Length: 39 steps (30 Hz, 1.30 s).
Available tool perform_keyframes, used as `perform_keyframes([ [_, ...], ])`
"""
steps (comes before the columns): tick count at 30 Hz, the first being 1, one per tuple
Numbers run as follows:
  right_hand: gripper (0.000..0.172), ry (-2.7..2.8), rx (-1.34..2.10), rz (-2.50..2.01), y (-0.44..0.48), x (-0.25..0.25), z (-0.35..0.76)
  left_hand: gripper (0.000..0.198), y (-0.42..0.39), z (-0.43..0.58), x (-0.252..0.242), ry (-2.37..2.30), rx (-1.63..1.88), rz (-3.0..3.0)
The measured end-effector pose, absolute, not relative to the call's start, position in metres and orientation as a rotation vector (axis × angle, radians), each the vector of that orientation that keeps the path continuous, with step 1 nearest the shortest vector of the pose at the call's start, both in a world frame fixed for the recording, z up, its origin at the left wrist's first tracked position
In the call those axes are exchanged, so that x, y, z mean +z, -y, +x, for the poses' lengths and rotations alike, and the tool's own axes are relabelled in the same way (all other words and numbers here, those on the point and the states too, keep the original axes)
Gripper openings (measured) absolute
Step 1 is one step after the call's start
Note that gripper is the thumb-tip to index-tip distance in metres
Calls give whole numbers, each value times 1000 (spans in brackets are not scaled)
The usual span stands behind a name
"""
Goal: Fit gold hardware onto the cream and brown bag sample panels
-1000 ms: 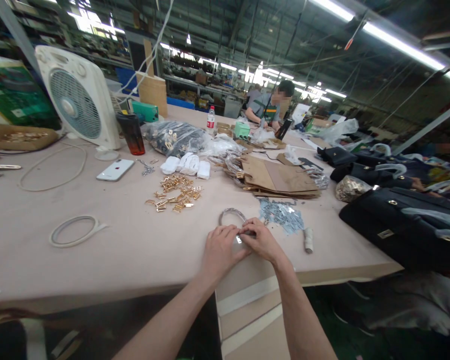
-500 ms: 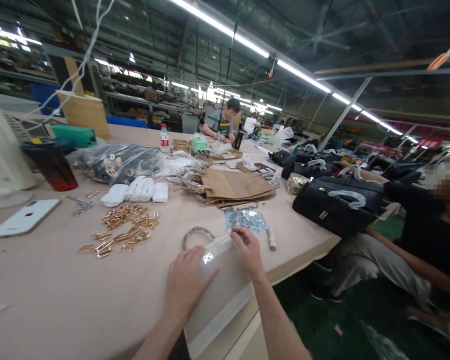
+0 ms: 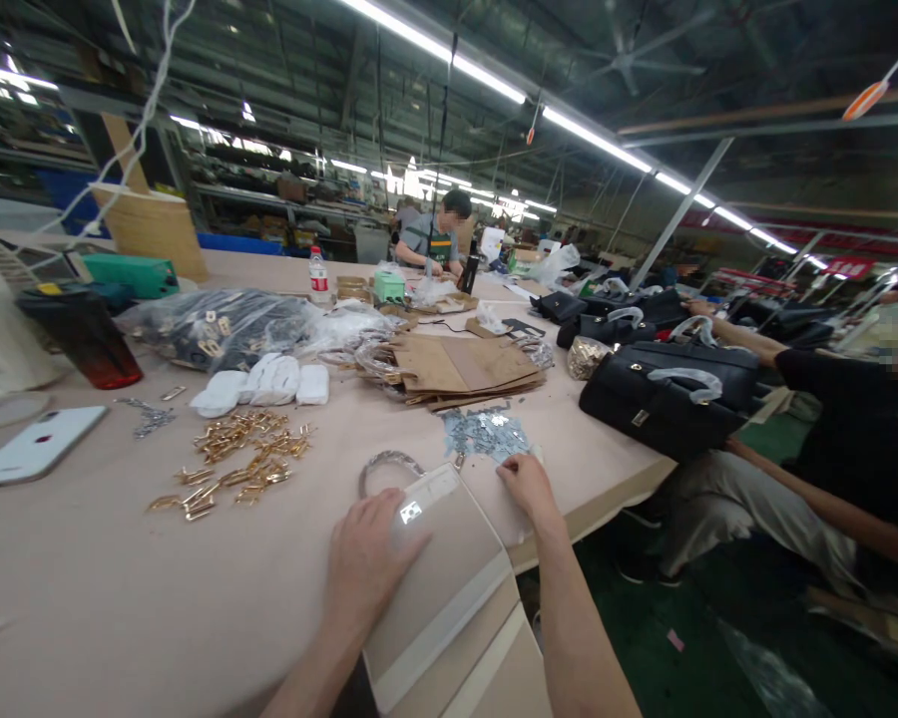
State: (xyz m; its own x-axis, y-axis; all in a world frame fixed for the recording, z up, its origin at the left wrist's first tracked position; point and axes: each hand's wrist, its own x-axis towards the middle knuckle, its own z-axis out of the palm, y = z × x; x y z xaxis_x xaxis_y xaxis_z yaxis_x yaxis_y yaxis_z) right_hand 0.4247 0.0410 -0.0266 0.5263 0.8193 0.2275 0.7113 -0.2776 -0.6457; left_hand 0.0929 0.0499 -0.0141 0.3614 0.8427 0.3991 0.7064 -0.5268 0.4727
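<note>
A pale beige bag panel (image 3: 449,558) with a small shiny metal plate and a wrapped handle (image 3: 393,459) lies at the table's front edge. My left hand (image 3: 374,548) rests flat on the panel's left side, fingers spread beside the metal plate. Right of the panel's top corner, my right hand (image 3: 528,487) is pinched just in front of a heap of small silvery metal pieces (image 3: 486,431); anything between its fingertips is too small to name. Gold-coloured metal fittings (image 3: 246,454) lie to the left of the bag.
Brown panels (image 3: 468,367) are stacked beyond the silvery heap. White pads (image 3: 269,381), a phone (image 3: 37,446) and a dark tumbler (image 3: 82,334) stand left. Black bags (image 3: 663,399) lie right, beside a seated person (image 3: 830,429). Another person (image 3: 438,239) works at the far side.
My right hand has left the panel's top edge and moved right, toward the silvery pieces. The left hand stays on the panel. The whole view has shifted slightly.
</note>
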Motion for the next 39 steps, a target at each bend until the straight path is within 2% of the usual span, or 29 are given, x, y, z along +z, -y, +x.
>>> perform_keyframes([
  [8, 15, 1287, 234, -2137, -51, -27, 429, 52, -49, 92, -15, -1373, 917, 2398],
  [12, 9, 1269, 160, -2103, -45, -34, 416, 52, -47, 92, -13, -1374, 928, 2381],
  [17, 36, 1236, 145, -1948, -33, -49, 391, 54, -44, 91, -11, -1378, 916, 2365],
  [20, 42, 1131, 203, -1815, -25, -56, 376, 54, -41, 91, -9, -1375, 908, 2390],
  [29, 44, 802, 400, -1562, -11, -43, 358, 51, -49, 124, 14, -1192, 718, 2555],
  [35, 44, 819, 219, -1567, -9, -46, 364, 51, -66, 168, 16, -1391, 560, 2469],
  [39, 43, 804, 214, -1547, -6, -47, 366, 50, -69, 174, 11, -1455, 604, 2429],
])
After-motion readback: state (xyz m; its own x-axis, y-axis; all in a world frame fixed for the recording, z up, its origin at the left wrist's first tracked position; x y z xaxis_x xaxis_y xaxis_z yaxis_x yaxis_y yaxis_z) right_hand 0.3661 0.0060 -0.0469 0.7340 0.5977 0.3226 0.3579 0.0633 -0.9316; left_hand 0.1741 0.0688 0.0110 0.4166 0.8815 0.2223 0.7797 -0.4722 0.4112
